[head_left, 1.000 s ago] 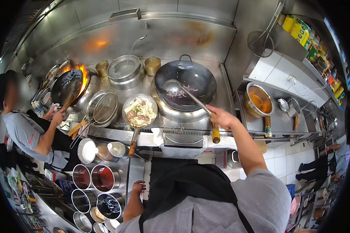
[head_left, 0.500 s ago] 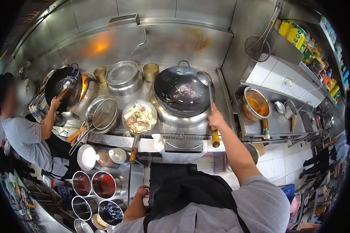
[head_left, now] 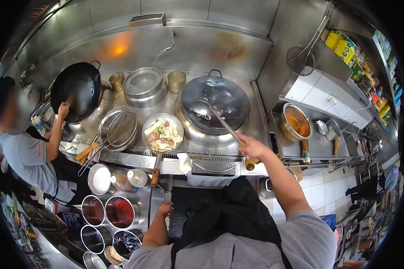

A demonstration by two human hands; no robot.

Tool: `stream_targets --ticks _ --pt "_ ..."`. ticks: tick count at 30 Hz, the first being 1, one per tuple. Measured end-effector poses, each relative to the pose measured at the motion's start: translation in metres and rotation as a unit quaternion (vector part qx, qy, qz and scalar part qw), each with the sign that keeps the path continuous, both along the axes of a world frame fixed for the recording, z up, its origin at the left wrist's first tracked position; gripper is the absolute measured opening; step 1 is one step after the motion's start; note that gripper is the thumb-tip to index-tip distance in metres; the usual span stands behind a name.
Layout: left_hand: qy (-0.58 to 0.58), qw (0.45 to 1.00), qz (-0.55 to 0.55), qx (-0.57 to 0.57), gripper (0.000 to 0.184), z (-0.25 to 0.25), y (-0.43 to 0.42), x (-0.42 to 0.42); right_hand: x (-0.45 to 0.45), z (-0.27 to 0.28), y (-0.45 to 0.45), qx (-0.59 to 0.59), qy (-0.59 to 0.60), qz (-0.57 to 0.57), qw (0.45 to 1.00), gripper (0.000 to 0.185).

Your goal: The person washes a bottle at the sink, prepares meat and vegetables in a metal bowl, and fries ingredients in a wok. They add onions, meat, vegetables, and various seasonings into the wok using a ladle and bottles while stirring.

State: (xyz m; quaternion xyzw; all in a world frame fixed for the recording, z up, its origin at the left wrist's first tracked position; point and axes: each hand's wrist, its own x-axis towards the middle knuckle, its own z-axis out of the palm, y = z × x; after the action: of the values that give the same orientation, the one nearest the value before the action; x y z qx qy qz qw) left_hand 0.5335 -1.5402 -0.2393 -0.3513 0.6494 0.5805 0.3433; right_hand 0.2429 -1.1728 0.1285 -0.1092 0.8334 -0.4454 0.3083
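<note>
My right hand [head_left: 252, 147] is wrapped round the long handle of a metal ladle [head_left: 201, 107]. The ladle's bowl rests inside a dark wok [head_left: 220, 89], over sliced purple and white pieces [head_left: 220, 112]. Down by the counter edge hangs my left hand [head_left: 165, 209], its fingers curled; whether it holds anything is too small to tell. Left of the wok, a perforated strainer [head_left: 162, 133] with a wooden handle holds pale strips and brownish pieces.
At the left a co-worker [head_left: 27, 148] tilts another wok [head_left: 76, 92]. Lidded pot [head_left: 144, 87], tin [head_left: 176, 81] and wire strainers [head_left: 117, 127] stand on the range. Steel pots [head_left: 121, 211] and squeeze bottles [head_left: 138, 178] are lower left; an amber-liquid pot [head_left: 296, 121] is right.
My right hand has swung the ladle from the wok's right rim back to its middle left. The co-worker's wok has risen and tilted, and the flame beside it no longer shows.
</note>
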Motion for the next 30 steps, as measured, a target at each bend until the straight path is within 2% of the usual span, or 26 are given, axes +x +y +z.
stream_targets --ticks 1,2,3,5,6,8,9,11,12,13,14,15,16,17,19,21,22,23,24,25,27,30 --pt "0.025 0.989 0.132 0.054 0.035 0.006 0.003 -0.002 -0.018 -0.012 0.005 0.022 0.012 -0.012 1.0 0.074" --pt "0.05 0.959 0.259 0.105 0.038 0.014 0.005 -0.004 -0.036 -0.021 0.013 -0.035 -0.008 -0.038 0.999 0.074" --pt "0.05 0.958 0.261 0.104 0.038 0.023 0.006 -0.007 -0.046 -0.013 0.014 -0.034 -0.021 -0.066 0.997 0.077" --pt "0.146 0.92 0.337 0.135 0.044 0.046 0.009 -0.015 -0.063 -0.015 0.01 -0.046 -0.013 -0.114 0.992 0.08" --pt "0.145 0.919 0.341 0.136 0.044 0.057 0.01 -0.017 -0.076 -0.03 0.005 -0.043 -0.014 -0.111 0.993 0.08" --pt "0.151 0.925 0.322 0.131 0.043 0.072 0.011 -0.022 -0.104 -0.063 -0.008 -0.039 0.085 -0.186 0.978 0.083" --pt "0.151 0.925 0.324 0.131 0.043 0.068 0.01 -0.024 -0.103 -0.063 -0.017 -0.039 0.085 -0.185 0.978 0.083" --pt "0.091 0.956 0.255 0.111 0.047 0.047 0.005 -0.026 -0.097 -0.063 -0.031 -0.005 0.083 -0.167 0.982 0.083" --pt "0.09 0.956 0.255 0.109 0.047 0.049 0.007 -0.03 -0.094 -0.071 -0.029 0.044 0.118 -0.123 0.984 0.083" --pt "0.15 0.912 0.367 0.105 0.05 0.057 0.01 -0.034 -0.091 -0.079 -0.018 0.042 0.115 -0.123 0.985 0.083" --pt "0.206 0.852 0.471 0.097 0.054 0.064 0.012 -0.037 -0.086 -0.085 0.001 0.097 0.139 -0.033 0.985 0.081" --pt "0.247 0.82 0.5 0.126 0.057 0.082 0.011 -0.042 -0.081 -0.091 0.019 0.15 0.159 0.059 0.974 0.079" --pt "0.286 0.784 0.53 0.155 0.06 0.109 0.009 -0.049 -0.07 -0.086 0.037 0.226 0.207 0.089 0.948 0.076" --pt "0.311 0.778 0.518 0.17 0.058 0.134 0.01 -0.053 -0.056 -0.069 0.057 0.298 0.253 0.123 0.912 0.074" --pt "0.333 0.771 0.514 0.176 0.057 0.15 0.009 -0.061 -0.049 -0.048 0.099 0.333 0.265 0.142 0.894 0.072" --pt "0.311 0.759 0.555 0.137 0.048 0.145 0.008 -0.07 -0.029 -0.008 0.112 0.339 0.207 0.151 0.905 0.081" --pt "0.292 0.776 0.546 0.122 0.043 0.139 0.004 -0.074 -0.02 0.0 0.123 0.331 0.202 0.156 0.908 0.081" --pt "0.295 0.777 0.544 0.113 0.043 0.129 0.0 -0.074 -0.014 0.008 0.137 0.266 0.152 0.157 0.939 0.082" --pt "0.261 0.802 0.507 0.181 0.045 0.119 -0.003 -0.078 -0.019 0.012 0.147 0.2 0.107 0.153 0.962 0.084" --pt "0.221 0.823 0.462 0.248 0.047 0.125 -0.001 -0.089 -0.028 0.014 0.151 0.192 0.11 0.146 0.964 0.084" --pt "0.181 0.848 0.449 0.216 0.053 0.133 0.009 -0.114 -0.041 0.012 0.158 0.222 0.022 0.114 0.968 0.084" --pt "0.122 0.859 0.399 0.295 0.046 0.137 0.011 -0.142 -0.083 0.006 0.163 0.18 -0.014 0.031 0.983 0.084"
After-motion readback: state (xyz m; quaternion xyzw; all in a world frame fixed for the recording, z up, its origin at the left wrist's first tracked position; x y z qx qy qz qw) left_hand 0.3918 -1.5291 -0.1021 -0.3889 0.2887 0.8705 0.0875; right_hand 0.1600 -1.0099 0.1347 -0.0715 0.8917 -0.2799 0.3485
